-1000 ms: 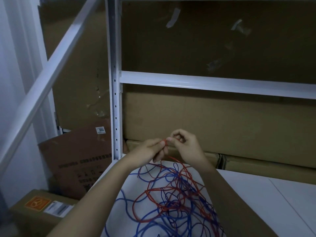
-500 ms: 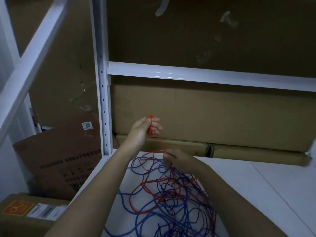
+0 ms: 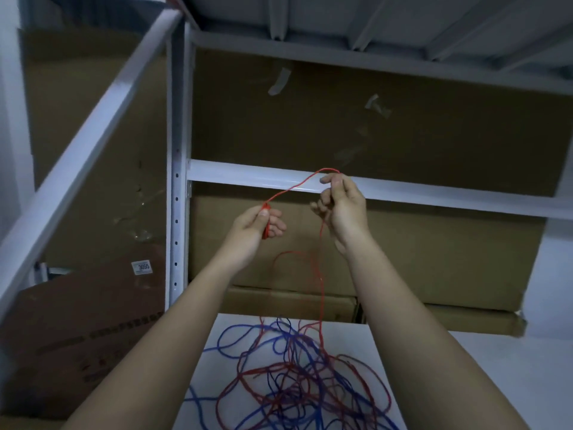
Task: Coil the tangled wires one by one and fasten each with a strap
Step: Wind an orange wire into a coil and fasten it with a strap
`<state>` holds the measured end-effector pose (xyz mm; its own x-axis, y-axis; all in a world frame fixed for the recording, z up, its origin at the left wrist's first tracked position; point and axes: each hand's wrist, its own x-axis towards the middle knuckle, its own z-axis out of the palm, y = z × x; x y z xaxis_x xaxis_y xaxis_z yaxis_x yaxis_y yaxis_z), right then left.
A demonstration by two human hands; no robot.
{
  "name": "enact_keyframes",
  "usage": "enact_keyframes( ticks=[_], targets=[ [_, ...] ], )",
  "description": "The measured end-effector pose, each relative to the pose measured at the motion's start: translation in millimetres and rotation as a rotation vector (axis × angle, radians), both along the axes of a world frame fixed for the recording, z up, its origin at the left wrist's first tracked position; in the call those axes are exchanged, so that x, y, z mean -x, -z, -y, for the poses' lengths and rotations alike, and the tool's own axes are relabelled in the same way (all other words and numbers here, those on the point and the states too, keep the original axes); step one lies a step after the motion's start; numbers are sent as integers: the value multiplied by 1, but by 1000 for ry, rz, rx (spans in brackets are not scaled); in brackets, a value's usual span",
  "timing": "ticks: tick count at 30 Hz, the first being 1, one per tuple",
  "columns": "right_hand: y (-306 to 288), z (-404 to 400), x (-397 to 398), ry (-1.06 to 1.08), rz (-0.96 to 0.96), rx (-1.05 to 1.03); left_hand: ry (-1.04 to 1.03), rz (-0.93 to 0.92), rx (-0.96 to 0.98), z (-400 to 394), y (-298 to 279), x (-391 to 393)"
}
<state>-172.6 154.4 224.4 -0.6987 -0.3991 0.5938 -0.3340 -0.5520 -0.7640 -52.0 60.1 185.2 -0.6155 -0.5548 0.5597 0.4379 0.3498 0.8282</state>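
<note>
A tangle of red and blue wires (image 3: 294,380) lies on the white shelf board (image 3: 465,383) below my arms. One red wire (image 3: 321,274) rises out of the tangle. My left hand (image 3: 257,225) grips a small coil of that red wire between thumb and fingers. The wire arcs up and to the right into my right hand (image 3: 342,206), which pinches it at its highest point in front of the white crossbar. From there the wire hangs down to the pile. No strap is visible.
A white metal rack surrounds me: an upright post (image 3: 176,181), a back crossbar (image 3: 434,193) and a slanted bar (image 3: 77,156) at left. Cardboard boxes (image 3: 418,249) fill the back, and more cardboard (image 3: 83,321) leans at lower left.
My right hand rose from the tangle, drawing the red wire up above my left hand. The left hand lifted a little with its small coil. The view tilted upward.
</note>
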Motion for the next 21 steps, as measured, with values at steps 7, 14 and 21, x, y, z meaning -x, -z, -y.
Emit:
enact_keyframes(
  ticks=[7, 14, 21],
  targets=[
    [13, 3, 22, 396, -335, -220, 189, -89, -145, -6, -9, -19],
    [82, -2, 10, 235, -679, -941, 269, -221, -309, -7, 3, -28],
    [109, -17, -26, 376, -1395, -779, 122, -98, -141, 3, 28, -8]
  ],
)
